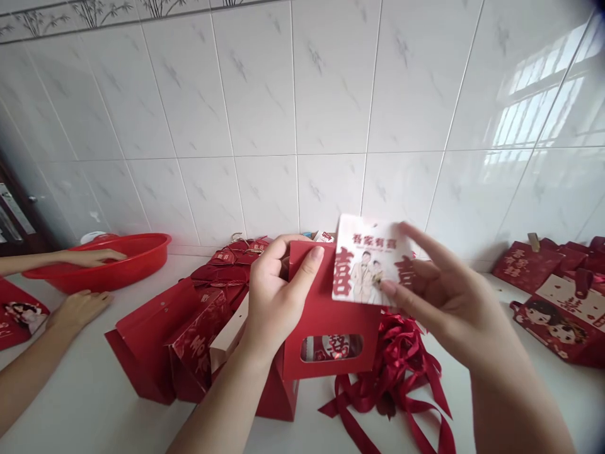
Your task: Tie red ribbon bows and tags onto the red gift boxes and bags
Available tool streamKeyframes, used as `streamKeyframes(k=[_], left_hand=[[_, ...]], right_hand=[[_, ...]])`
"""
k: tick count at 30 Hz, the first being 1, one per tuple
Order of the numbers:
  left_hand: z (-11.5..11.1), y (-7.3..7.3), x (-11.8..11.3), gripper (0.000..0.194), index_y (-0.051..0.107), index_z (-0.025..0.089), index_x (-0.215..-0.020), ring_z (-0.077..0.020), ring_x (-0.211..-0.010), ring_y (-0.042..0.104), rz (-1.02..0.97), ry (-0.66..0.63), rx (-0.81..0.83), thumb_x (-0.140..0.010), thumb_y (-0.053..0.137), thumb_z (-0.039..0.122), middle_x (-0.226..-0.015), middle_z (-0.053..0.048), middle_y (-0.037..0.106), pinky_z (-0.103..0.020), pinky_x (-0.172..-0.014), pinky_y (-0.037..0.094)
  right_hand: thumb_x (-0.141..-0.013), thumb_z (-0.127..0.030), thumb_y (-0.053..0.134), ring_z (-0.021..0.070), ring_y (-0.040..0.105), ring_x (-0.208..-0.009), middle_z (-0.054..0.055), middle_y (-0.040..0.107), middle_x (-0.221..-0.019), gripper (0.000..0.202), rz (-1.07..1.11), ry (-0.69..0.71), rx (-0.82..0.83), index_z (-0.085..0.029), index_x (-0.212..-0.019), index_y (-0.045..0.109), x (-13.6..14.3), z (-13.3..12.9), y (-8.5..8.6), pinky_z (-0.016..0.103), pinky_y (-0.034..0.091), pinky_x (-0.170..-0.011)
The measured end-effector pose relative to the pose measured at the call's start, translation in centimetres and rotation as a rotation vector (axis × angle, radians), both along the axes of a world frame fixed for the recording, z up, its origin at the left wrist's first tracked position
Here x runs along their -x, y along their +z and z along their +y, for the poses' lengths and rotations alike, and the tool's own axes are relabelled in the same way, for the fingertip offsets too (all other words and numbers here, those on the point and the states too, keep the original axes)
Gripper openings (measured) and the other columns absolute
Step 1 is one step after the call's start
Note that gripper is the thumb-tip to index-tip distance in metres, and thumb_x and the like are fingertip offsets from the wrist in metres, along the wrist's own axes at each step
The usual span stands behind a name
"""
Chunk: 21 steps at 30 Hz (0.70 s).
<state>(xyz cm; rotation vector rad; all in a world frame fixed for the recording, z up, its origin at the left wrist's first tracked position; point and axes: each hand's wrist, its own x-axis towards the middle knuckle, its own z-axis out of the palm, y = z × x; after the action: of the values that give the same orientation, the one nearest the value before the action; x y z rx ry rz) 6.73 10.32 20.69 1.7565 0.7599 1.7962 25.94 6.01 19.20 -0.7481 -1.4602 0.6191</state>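
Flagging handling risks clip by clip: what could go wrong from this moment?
1. The right hand pinches the printed card only at its edge by fingertips, so it could slip or crease against the red box.
2. The left hand holds the box by its top flap, which might bend.
3. Loose ribbons beside the box could snag it.

Red gift box [331,328] with window held upright by left hand [276,296], thumb laid over top edge; printed card [371,268] pinched by right hand [444,296] at box top; red ribbons [397,384] heaped on white worktop [85,403] just behind; red basin [106,261] touched by co-worker's hand [92,256] far left.
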Motion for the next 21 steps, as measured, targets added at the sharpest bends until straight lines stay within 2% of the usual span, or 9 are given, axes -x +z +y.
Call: streamKeyframes(k=[3, 5, 7, 9, 11, 13, 16, 19, 21], left_hand=[[0.2, -0.1, 0.2, 0.015, 0.064, 0.021, -0.086, -0.0104, -0.07, 0.061, -0.016, 0.009, 0.002, -0.084, 0.069, 0.035, -0.079, 0.001, 0.066, -0.019, -0.062, 0.05], [0.3, -0.1, 0.4, 0.015, 0.064, 0.021, -0.086, -0.0106, -0.071, 0.061, 0.0, 0.011, -0.001, -0.084, 0.068, 0.036, -0.079, 0.001, 0.066, -0.02, -0.064, 0.05], [0.3, 0.0, 0.5, 0.015, 0.064, 0.021, -0.087, -0.0105, -0.073, 0.061, 0.022, 0.016, -0.012, -0.085, 0.068, 0.036, -0.08, 0.001, 0.066, -0.02, -0.066, 0.05], [0.2, -0.1, 0.4, 0.014, 0.063, 0.022, -0.088, -0.0097, -0.074, 0.059, 0.041, 0.006, -0.025, -0.086, 0.067, 0.036, -0.082, 0.002, 0.064, -0.019, -0.068, 0.049], [0.1, -0.3, 0.2, 0.014, 0.062, 0.023, -0.09, -0.0085, -0.075, 0.058, 0.049, -0.033, -0.028, -0.088, 0.064, 0.037, -0.084, 0.002, 0.063, -0.018, -0.068, 0.048], [0.1, -0.6, -0.2, 0.014, 0.06, 0.025, -0.092, -0.0079, -0.075, 0.057, 0.04, -0.08, -0.009, -0.09, 0.06, 0.039, -0.084, 0.003, 0.062, -0.017, -0.067, 0.047], [0.2, -1.2, -0.9, 0.018, 0.059, 0.025, -0.091, -0.008, -0.071, 0.054, -0.013, -0.115, 0.077, -0.091, 0.057, 0.043, -0.079, 0.003, 0.058, -0.017, -0.065, 0.046], [0.4, -1.6, -1.7, 0.021, 0.057, 0.027, -0.093, -0.0074, -0.065, 0.051, -0.128, -0.132, 0.125, -0.088, 0.06, 0.047, -0.077, 0.004, 0.056, -0.019, -0.061, 0.045], [0.3, -1.6, -2.0, 0.023, 0.056, 0.028, -0.098, -0.0083, -0.067, 0.054, -0.182, -0.212, 0.124, -0.088, 0.059, 0.049, -0.083, 0.002, 0.058, -0.02, -0.062, 0.047]], right_hand=[[-0.085, -0.028, 0.067, 0.0204, 0.07, -0.077, 0.003, 0.071, -0.089, 0.074, -0.161, 0.167, 0.155, -0.033, -0.147, 0.027, -0.5, 0.1, -0.3, 0.033, 0.062, -0.061], [-0.083, -0.031, 0.069, 0.0207, 0.069, -0.08, 0.003, 0.07, -0.091, 0.081, -0.243, 0.17, 0.168, -0.035, -0.149, 0.021, -0.8, 0.2, -0.4, 0.035, 0.062, -0.066], [-0.081, -0.036, 0.071, 0.0184, 0.066, -0.073, 0.001, 0.066, -0.085, 0.074, -0.321, 0.038, 0.104, -0.033, -0.144, 0.033, -1.0, 0.5, -0.4, 0.033, 0.06, -0.062], [-0.08, -0.041, 0.071, 0.0162, 0.06, -0.07, 0.002, 0.06, -0.085, 0.052, -0.355, -0.196, -0.017, -0.031, -0.128, 0.053, -0.8, 1.1, -0.4, 0.032, 0.057, -0.062], [-0.084, -0.041, 0.066, 0.0166, 0.059, -0.079, 0.004, 0.058, -0.093, 0.028, -0.27, -0.341, -0.136, -0.029, -0.109, 0.063, -0.3, 1.7, -0.6, 0.032, 0.055, -0.069], [-0.088, -0.04, 0.061, 0.0159, 0.059, -0.083, 0.003, 0.058, -0.097, 0.016, -0.07, -0.26, -0.152, -0.028, -0.099, 0.058, 0.6, 2.4, -0.9, 0.03, 0.054, -0.07], [-0.09, -0.038, 0.06, 0.0114, 0.055, -0.065, -0.002, 0.058, -0.083, 0.016, 0.193, 0.027, -0.019, -0.03, -0.098, 0.048, 2.1, 2.9, -1.4, 0.024, 0.051, -0.056], [-0.087, -0.036, 0.066, 0.0103, 0.054, -0.063, -0.003, 0.058, -0.082, 0.021, 0.26, 0.047, 0.018, -0.03, -0.098, 0.049, 2.7, 2.8, -1.7, 0.023, 0.05, -0.055], [-0.085, -0.034, 0.068, 0.0108, 0.055, -0.065, -0.002, 0.059, -0.084, 0.021, 0.262, 0.009, -0.008, -0.029, -0.096, 0.051, 2.7, 2.6, -1.7, 0.024, 0.051, -0.058]])
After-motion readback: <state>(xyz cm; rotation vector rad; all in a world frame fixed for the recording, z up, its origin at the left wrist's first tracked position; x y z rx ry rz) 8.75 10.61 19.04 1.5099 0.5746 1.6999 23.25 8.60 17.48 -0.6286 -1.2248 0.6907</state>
